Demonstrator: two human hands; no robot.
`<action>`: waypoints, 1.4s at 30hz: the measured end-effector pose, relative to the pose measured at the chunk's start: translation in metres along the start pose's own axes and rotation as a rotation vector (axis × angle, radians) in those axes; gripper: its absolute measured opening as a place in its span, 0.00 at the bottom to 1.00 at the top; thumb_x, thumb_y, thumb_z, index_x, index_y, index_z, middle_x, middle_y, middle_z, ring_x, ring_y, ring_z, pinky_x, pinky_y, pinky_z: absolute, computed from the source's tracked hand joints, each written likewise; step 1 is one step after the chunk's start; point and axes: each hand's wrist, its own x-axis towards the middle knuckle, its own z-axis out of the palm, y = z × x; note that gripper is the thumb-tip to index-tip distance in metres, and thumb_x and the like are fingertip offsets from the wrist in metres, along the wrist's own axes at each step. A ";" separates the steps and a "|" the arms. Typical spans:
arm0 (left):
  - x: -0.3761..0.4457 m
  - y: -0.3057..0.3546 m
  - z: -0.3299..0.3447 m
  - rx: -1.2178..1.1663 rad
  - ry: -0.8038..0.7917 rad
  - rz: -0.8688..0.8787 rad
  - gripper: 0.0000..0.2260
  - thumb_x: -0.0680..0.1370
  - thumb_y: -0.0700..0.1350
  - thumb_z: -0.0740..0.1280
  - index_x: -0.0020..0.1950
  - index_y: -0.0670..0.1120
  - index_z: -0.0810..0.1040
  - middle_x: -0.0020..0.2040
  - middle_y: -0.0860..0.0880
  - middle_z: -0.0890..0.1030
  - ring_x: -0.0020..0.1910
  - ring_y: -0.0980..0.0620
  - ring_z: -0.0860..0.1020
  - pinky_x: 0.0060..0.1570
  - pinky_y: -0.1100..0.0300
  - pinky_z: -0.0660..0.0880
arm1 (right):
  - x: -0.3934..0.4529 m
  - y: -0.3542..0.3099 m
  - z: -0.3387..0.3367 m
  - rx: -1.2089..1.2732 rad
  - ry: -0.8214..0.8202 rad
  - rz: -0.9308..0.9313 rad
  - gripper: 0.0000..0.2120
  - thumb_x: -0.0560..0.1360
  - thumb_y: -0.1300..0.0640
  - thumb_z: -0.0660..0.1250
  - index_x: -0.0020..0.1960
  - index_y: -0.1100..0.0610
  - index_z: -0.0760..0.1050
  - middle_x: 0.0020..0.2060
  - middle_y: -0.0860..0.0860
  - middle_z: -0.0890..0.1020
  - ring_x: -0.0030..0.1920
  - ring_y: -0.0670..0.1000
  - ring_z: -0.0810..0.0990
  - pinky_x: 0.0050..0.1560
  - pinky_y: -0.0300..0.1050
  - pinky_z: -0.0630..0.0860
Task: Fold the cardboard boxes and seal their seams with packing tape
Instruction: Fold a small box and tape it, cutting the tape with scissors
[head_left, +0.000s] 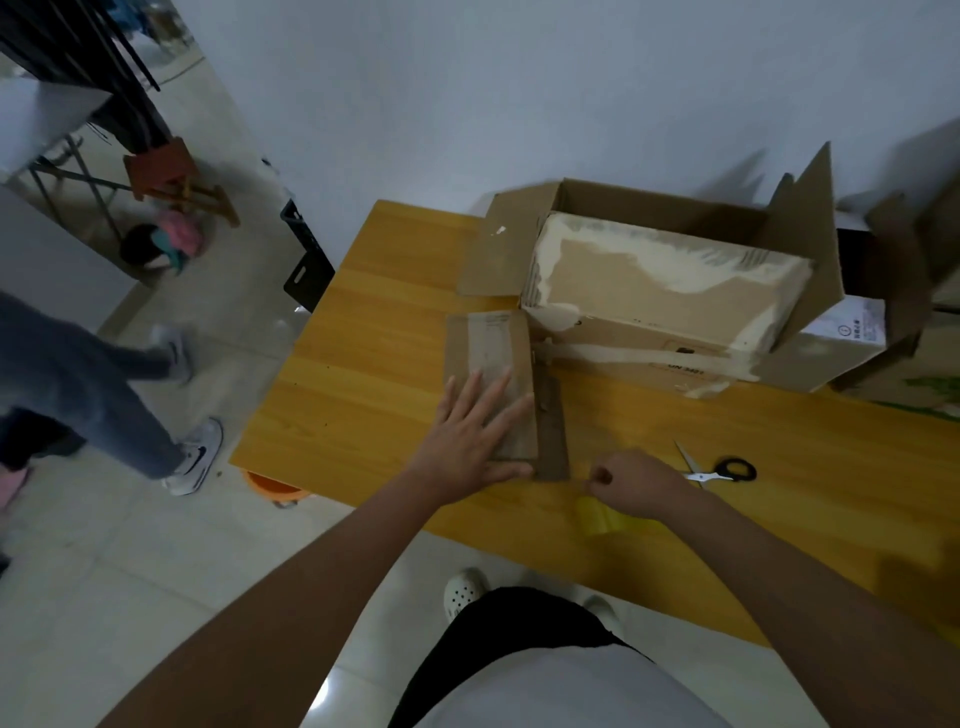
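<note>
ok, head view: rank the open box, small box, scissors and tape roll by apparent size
1. open box
2. small box, under the left hand
3. and 4. scissors and tape roll: look alike; the roll is blurred and part-hidden by the right hand, so unranked.

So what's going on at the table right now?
A person is taping up a small box on the wooden table. The left hand lies flat on the box, fingers straight, pressing it down. The right hand is curled beside the box's near end, seemingly pinching the tape's end, with the yellowish tape roll blurred just below it. Scissors lie to the right, untouched. A bigger open box sits at the back. Someone else's legs show on the left.
</note>
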 end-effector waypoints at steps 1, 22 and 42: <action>0.001 0.005 -0.004 -0.039 0.047 0.002 0.36 0.77 0.71 0.49 0.81 0.53 0.52 0.81 0.48 0.47 0.80 0.41 0.44 0.77 0.40 0.42 | -0.002 0.002 0.000 -0.023 -0.023 0.004 0.20 0.80 0.43 0.60 0.43 0.60 0.75 0.36 0.57 0.72 0.36 0.54 0.69 0.36 0.47 0.65; 0.002 0.172 0.086 -2.138 -0.200 -1.383 0.18 0.84 0.52 0.59 0.49 0.38 0.78 0.47 0.40 0.81 0.45 0.44 0.80 0.40 0.54 0.79 | -0.053 0.046 0.019 0.336 0.194 -0.064 0.27 0.79 0.40 0.60 0.68 0.59 0.73 0.59 0.53 0.78 0.59 0.53 0.75 0.58 0.45 0.71; 0.010 0.125 -0.028 -1.174 0.554 -0.674 0.09 0.78 0.36 0.69 0.53 0.45 0.72 0.39 0.60 0.78 0.37 0.56 0.77 0.38 0.57 0.77 | -0.095 0.029 -0.075 0.313 0.202 -0.365 0.17 0.78 0.38 0.59 0.47 0.50 0.76 0.35 0.48 0.75 0.34 0.45 0.72 0.37 0.43 0.68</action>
